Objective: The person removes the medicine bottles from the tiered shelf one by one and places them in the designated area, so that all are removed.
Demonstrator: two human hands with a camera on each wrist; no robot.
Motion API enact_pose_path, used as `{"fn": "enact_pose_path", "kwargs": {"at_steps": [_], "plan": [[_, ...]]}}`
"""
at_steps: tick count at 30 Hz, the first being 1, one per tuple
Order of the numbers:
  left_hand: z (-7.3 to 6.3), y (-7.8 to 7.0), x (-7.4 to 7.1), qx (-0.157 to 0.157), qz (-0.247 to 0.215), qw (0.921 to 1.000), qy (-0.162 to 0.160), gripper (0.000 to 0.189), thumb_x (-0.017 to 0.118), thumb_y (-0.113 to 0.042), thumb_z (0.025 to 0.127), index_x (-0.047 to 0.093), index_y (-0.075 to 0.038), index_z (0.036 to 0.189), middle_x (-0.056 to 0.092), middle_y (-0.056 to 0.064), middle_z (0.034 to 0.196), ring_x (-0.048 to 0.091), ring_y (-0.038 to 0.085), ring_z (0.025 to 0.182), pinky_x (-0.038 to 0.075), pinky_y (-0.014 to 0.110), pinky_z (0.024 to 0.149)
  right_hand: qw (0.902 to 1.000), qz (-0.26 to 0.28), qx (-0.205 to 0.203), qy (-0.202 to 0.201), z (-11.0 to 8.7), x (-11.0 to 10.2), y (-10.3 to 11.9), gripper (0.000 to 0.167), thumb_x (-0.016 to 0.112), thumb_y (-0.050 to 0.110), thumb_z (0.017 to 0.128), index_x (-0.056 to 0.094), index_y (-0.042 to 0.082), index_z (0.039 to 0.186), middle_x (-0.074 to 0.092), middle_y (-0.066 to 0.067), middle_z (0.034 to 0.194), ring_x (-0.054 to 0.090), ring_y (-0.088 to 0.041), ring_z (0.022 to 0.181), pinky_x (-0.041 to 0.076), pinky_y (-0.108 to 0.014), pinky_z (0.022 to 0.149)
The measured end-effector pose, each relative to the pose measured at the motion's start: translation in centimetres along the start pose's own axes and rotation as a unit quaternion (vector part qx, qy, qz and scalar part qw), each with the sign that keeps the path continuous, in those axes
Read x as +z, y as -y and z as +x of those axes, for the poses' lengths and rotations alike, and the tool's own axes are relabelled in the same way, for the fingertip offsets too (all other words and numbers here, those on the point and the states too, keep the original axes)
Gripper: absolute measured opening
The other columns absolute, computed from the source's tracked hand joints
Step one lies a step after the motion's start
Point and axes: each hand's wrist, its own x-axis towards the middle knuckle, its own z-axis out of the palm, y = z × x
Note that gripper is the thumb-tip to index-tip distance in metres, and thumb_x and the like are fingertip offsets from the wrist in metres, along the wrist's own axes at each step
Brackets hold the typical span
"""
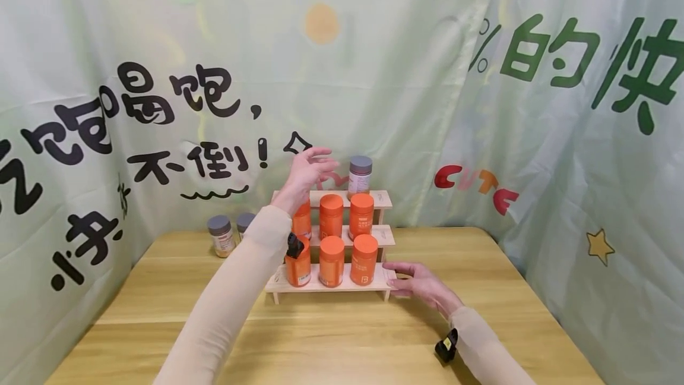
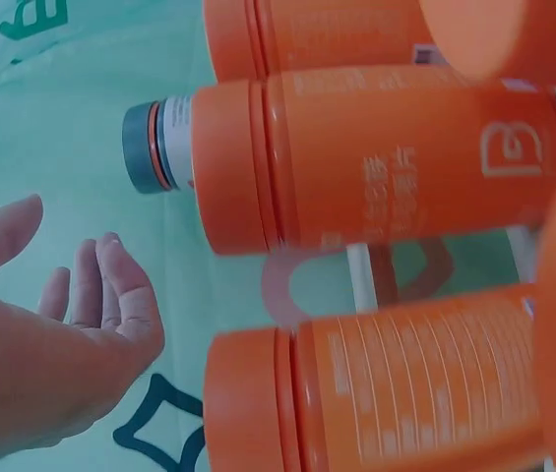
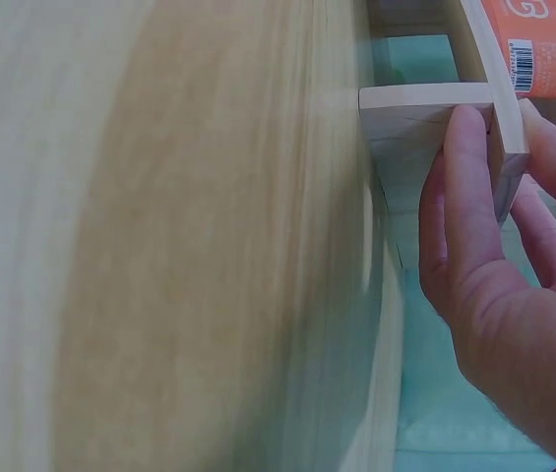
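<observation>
On the wood-grain counter (image 1: 342,337), a pale three-tiered wooden rack (image 1: 383,234) is being pinched by the right grip (image 1: 419,285), an upright grey-lidded jar (image 1: 360,178) atop it being flanked leftward by the empty, loose-fingered left grip (image 1: 309,172).

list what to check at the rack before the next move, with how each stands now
1. Left hand free: ok, raised by the top of the rack, holding nothing.
2. Rack steadied: ok, the right hand grips its lower right end.
3. Orange jars upright: ok, two rows of three.
4. Grey-lidded jars all on the rack: not ok, one is up top, two stand on the table.
5. Lids tight: cannot tell by sight.
</observation>
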Motion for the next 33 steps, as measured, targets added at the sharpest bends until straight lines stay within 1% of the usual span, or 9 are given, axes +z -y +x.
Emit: {"fn": "enact_pose_path", "kwargs": {"at_steps": [1,3,5,7,9,13,17,24,33], "plan": [[0.1,0.0,0.3,-0.004,0.002,1.0000,0.003,0.052,0.074,-0.015,0.087,0.056,-0.012,0.136,0.067,0.011,0.123,0.065,0.019,0.081,0.039,0.023,0.052,1.0000,0.002,0.002,0.000,-0.1,0.0,0.0,0.055,0.066,0.004,0.092,0.044,-0.007,0.142,0.034,-0.033,0.149,0.067,-0.018,0.100,0.056,-0.037,0.090],[0.4,0.0,0.9,-0.012,0.000,0.9999,0.010,0.054,0.076,-0.016,0.086,0.055,-0.012,0.136,0.067,0.010,0.124,0.066,0.020,0.078,0.042,0.023,0.054,1.0000,0.004,0.005,-0.005,-0.2,-0.1,-0.1,0.056,0.066,0.005,0.092,0.044,-0.006,0.142,0.034,-0.032,0.149,0.067,-0.018,0.100,0.056,-0.037,0.090],[0.7,-0.1,1.3,-0.017,0.000,0.9996,0.022,0.056,0.076,-0.015,0.085,0.054,-0.012,0.137,0.066,0.010,0.124,0.066,0.023,0.081,0.048,0.025,0.065,0.9999,0.006,0.006,-0.008,-0.3,-0.2,-0.1,0.055,0.066,0.005,0.092,0.045,-0.006,0.142,0.034,-0.032,0.149,0.067,-0.018,0.100,0.056,-0.037,0.090],[1.1,-0.1,1.7,-0.022,0.005,0.9989,0.041,0.059,0.077,-0.014,0.085,0.053,-0.011,0.139,0.065,0.010,0.126,0.065,0.026,0.089,0.051,0.031,0.081,0.9999,0.007,0.005,-0.009,-0.3,-0.2,-0.1,0.055,0.066,0.005,0.092,0.045,-0.006,0.142,0.033,-0.032,0.149,0.067,-0.018,0.100,0.057,-0.037,0.090],[1.5,0.0,2.1,-0.031,0.014,0.9974,0.064,0.061,0.076,-0.013,0.085,0.051,-0.011,0.140,0.064,0.011,0.128,0.064,0.029,0.101,0.050,0.036,0.091,0.9999,0.004,0.004,-0.010,-0.3,-0.2,0.0,0.055,0.065,0.004,0.092,0.044,-0.007,0.142,0.032,-0.032,0.150,0.066,-0.018,0.101,0.056,-0.038,0.090],[2.0,0.3,2.7,-0.046,0.028,0.9943,0.092,0.066,0.076,-0.011,0.085,0.047,-0.011,0.144,0.057,0.011,0.135,0.056,0.030,0.119,0.044,0.045,0.105,0.9999,0.001,0.005,-0.012,-0.4,-0.2,0.0,0.054,0.063,0.003,0.093,0.043,-0.008,0.142,0.032,-0.033,0.150,0.066,-0.019,0.101,0.056,-0.039,0.090],[2.4,0.5,3.1,-0.056,0.031,0.9941,0.088,0.069,0.077,-0.011,0.084,0.045,-0.013,0.145,0.053,0.010,0.139,0.054,0.027,0.119,0.039,0.050,0.110,0.9999,-0.001,0.008,-0.014,-0.4,-0.2,-0.1,0.055,0.065,0.004,0.093,0.044,-0.007,0.142,0.032,-0.032,0.150,0.067,-0.018,0.101,0.057,-0.038,0.090],[3.2,0.5,3.9,-0.065,0.069,0.9916,0.088,0.070,0.077,-0.015,0.084,0.044,-0.020,0.146,0.051,0.007,0.142,0.051,0.027,0.124,0.037,0.050,0.112,0.9997,0.007,0.011,-0.019,-0.1,-0.1,-0.1,0.055,0.065,0.003,0.092,0.045,-0.007,0.142,0.034,-0.032,0.149,0.068,-0.020,0.099,0.057,-0.038,0.089],[3.7,1.0,4.6,-0.070,0.067,0.9923,0.077,0.067,0.075,-0.007,0.084,0.046,-0.018,0.143,0.051,0.010,0.142,0.048,0.030,0.127,0.037,0.050,0.111,0.9999,0.003,0.004,-0.009,-0.1,0.1,0.1,0.055,0.064,0.003,0.093,0.043,-0.008,0.142,0.037,-0.032,0.147,0.067,-0.018,0.100,0.056,-0.037,0.090]]}}
